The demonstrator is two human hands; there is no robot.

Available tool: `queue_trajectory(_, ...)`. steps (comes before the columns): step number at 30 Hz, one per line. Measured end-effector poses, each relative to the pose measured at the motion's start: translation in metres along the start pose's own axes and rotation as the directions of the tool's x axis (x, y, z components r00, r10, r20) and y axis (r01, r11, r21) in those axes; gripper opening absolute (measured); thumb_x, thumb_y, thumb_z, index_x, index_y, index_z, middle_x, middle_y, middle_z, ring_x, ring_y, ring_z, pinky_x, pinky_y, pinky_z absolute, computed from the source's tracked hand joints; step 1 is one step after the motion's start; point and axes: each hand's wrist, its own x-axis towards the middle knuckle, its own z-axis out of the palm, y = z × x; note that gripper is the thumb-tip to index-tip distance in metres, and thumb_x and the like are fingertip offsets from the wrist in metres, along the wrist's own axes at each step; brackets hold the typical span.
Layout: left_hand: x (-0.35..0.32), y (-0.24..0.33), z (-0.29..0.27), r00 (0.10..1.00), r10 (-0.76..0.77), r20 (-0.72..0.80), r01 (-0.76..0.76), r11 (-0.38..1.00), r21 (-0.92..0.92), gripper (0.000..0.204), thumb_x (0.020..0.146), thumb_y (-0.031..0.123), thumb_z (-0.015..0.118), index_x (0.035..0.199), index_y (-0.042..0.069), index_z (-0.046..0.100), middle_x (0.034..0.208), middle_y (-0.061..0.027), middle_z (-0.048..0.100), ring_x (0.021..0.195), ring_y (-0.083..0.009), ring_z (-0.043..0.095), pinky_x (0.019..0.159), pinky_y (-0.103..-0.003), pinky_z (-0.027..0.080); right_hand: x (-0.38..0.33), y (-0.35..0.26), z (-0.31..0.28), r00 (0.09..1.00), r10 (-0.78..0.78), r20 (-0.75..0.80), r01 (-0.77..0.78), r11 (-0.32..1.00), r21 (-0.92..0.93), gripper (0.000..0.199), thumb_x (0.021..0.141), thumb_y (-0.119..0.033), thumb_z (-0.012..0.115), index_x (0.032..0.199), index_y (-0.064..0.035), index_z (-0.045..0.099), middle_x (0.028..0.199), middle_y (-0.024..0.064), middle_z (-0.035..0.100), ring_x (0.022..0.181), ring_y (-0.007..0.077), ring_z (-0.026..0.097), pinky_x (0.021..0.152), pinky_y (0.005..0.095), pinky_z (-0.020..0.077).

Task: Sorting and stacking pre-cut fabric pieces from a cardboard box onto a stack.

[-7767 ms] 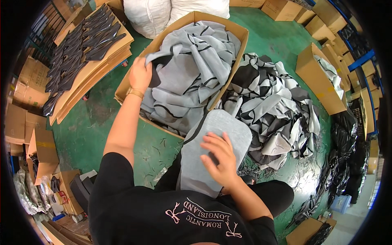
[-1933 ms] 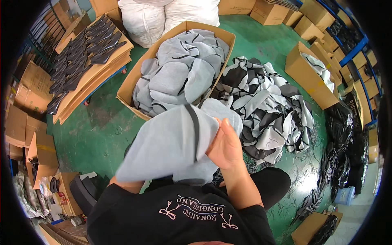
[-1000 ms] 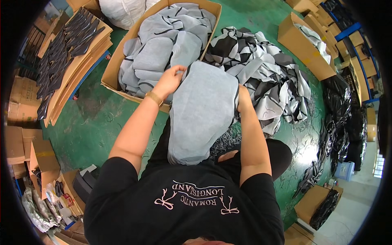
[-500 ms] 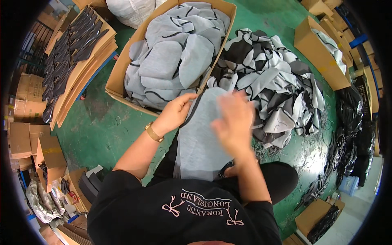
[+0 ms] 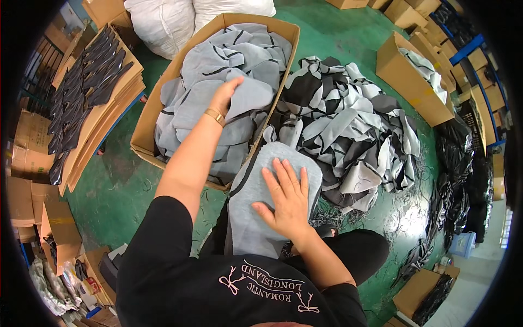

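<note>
Across my lap lies a light grey fabric piece (image 5: 250, 218) with a dark edge along its left side. My right hand (image 5: 286, 199) rests flat on it, fingers spread. My left hand (image 5: 224, 101) reaches into the large cardboard box (image 5: 147, 131), its fingers closed on the edge of a grey fabric piece (image 5: 251, 97) on top of the pile. Many similar grey pieces with black edging fill this box; the left thumb is partly hidden by the hand.
Right of the box, a heap of black, grey and white fabric pieces (image 5: 348, 120) lies on the green floor among loose threads. Dark shaped pieces (image 5: 87, 87) cover stacked boards at left. White sacks (image 5: 163, 24) stand behind; another open carton (image 5: 414, 82) is at far right.
My left hand has left the fabric on my lap and moved up into the box, onto another piece. My right hand, blurred before, now lies flat on the lap piece. The view has shifted slightly.
</note>
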Motion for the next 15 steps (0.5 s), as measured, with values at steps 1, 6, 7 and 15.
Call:
queue_trajectory(1,-0.014,0.022,0.014,0.994,-0.048,0.101,0.06,0.992,-0.113,0.039,0.086,0.032,0.06,0.107,-0.001,0.06,0.105,-0.0115,0.065,0.09,-0.0212,0.062,0.081,-0.034,0.049,-0.001,0.0,-0.004,1.0,0.007,-0.016,-0.007,1.0,0.024,0.054,0.083,-0.038,0.06,0.127,-0.0074,0.052,0.137,0.0164,0.044,0.128,0.0332,0.039,0.107,0.054,0.0216)
queue_trajectory(6,-0.187,0.071,0.126,0.855,0.451,0.256,-0.371,0.877,-0.306,0.034,0.088,0.027,0.056,0.11,0.0,0.059,0.104,-0.0099,0.065,0.091,-0.0209,0.063,0.081,-0.035,0.05,0.0,-0.002,-0.017,0.904,0.414,0.106,-0.227,0.255,0.94,0.045,0.094,-0.041,0.047,0.117,-0.0038,0.056,0.121,0.0135,0.057,0.114,0.0288,0.052,0.099,0.0471,0.0376)
queue_trajectory(7,-0.206,0.068,0.123,0.895,0.32,0.311,-0.216,0.92,-0.327,0.034,0.088,0.025,0.056,0.111,0.0,0.058,0.105,-0.01,0.064,0.092,-0.0208,0.063,0.082,-0.035,0.05,0.007,0.0,-0.023,0.916,0.279,0.289,-0.24,-0.196,0.951,0.05,0.094,-0.046,0.042,0.119,-0.0043,0.055,0.121,0.0131,0.057,0.114,0.0281,0.052,0.098,0.0471,0.0383)
queue_trajectory(15,-0.323,-0.003,0.07,0.828,-0.047,0.559,-0.119,0.959,0.258,0.061,0.082,0.027,0.064,0.132,-0.001,0.043,0.124,-0.0097,0.055,0.114,-0.0177,0.052,0.095,-0.034,0.042,-0.05,0.037,-0.076,0.932,0.363,0.009,0.17,-0.457,0.873,0.047,0.095,-0.036,0.041,0.129,-0.0044,0.048,0.126,0.0102,0.054,0.111,0.0265,0.053,0.095,0.0411,0.0435)
